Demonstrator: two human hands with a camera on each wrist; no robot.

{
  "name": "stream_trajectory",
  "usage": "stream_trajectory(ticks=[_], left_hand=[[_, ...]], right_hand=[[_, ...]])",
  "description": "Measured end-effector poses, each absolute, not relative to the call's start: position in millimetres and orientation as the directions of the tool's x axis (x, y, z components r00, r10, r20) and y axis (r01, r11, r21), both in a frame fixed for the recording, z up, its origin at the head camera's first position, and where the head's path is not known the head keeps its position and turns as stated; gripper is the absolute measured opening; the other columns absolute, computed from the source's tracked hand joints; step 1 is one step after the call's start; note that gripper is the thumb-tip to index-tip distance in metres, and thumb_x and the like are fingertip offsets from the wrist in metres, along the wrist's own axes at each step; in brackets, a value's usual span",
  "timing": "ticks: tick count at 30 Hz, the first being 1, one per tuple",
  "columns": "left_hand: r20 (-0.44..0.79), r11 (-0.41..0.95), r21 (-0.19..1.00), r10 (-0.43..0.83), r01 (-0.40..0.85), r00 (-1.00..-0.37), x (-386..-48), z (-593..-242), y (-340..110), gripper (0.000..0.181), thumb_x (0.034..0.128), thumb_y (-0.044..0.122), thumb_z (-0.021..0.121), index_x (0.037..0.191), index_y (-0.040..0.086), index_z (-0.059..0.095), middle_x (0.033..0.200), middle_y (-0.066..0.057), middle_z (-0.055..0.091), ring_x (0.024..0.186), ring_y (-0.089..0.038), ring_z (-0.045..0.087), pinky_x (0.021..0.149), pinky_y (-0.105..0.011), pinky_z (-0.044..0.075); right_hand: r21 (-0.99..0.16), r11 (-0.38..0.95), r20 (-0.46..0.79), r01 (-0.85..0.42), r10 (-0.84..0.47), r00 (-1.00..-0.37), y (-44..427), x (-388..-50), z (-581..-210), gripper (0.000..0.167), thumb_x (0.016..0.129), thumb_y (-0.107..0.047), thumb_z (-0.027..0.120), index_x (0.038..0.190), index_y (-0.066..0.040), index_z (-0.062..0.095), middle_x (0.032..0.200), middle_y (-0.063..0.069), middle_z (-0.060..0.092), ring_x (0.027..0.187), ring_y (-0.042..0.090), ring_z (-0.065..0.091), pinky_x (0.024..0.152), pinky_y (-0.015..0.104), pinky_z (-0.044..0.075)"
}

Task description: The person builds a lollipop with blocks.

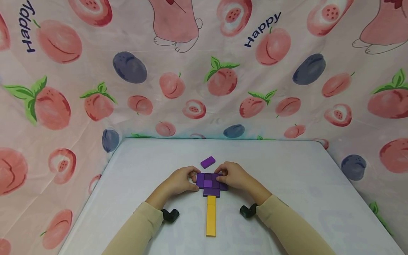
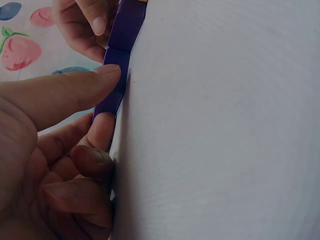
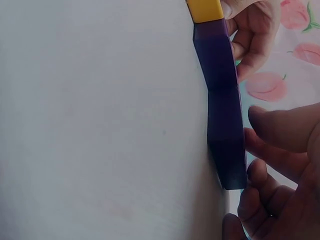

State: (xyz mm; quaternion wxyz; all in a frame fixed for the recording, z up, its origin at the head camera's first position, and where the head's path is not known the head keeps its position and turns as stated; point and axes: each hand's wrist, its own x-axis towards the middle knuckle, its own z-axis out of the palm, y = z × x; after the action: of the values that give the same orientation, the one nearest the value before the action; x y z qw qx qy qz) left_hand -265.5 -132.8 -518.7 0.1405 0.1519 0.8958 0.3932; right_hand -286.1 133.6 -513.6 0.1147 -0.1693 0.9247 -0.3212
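Purple blocks [image 1: 211, 192] of several shades lie flat against one another on the white table, with yellow blocks [image 1: 211, 219] in a straight strip running from them toward the near side. My left hand [image 1: 183, 181] pinches the leftmost purple block [image 1: 200, 180], its thumb at the near side and forefinger at the far corner. At the upper right of the cluster, my right hand [image 1: 234, 176] holds a dark purple block [image 1: 215, 182] with bent thumb and forefinger; its exact contact is partly hidden. In the right wrist view the thumb [image 3: 272, 125] stands slightly off the blocks' side faces.
A loose purple block [image 1: 208, 162] lies at a slant just beyond the cluster. Black bent wrist devices [image 1: 171, 215] stick out at both cuffs. A fruit-printed cloth [image 1: 191, 88] hangs behind the table's far edge and along its sides.
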Motion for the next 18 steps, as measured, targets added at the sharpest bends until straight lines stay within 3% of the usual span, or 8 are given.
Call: stream_trajectory(ticks=[6,18], left_hand=[[-0.131,0.647,0.745,0.380,0.162,-0.916,-265.7,-518.6,-132.5,0.057,0.0791,0.018,0.095,0.130,0.019,0.070,0.094,0.005,0.065,0.085,-0.016,0.056,0.087,-0.036,0.045],[-0.142,0.654,0.742,0.370,0.149,-0.918,-265.3,-517.7,-131.8,0.056,0.0799,0.020,0.095,0.130,0.020,0.070,0.094,0.004,0.066,0.086,-0.017,0.057,0.086,-0.037,0.046]], right_hand=[[-0.622,0.745,-0.099,-0.239,-0.378,-0.920,134.0,-285.6,-515.5,0.017,0.099,-0.018,0.078,0.115,-0.021,0.082,0.087,0.000,0.060,0.085,0.016,0.054,0.074,0.032,0.044],[-0.627,0.748,-0.094,-0.216,-0.348,-0.933,141.1,-282.8,-513.7,0.027,0.094,-0.023,0.084,0.121,-0.019,0.078,0.088,0.000,0.060,0.084,0.017,0.055,0.074,0.032,0.047]])
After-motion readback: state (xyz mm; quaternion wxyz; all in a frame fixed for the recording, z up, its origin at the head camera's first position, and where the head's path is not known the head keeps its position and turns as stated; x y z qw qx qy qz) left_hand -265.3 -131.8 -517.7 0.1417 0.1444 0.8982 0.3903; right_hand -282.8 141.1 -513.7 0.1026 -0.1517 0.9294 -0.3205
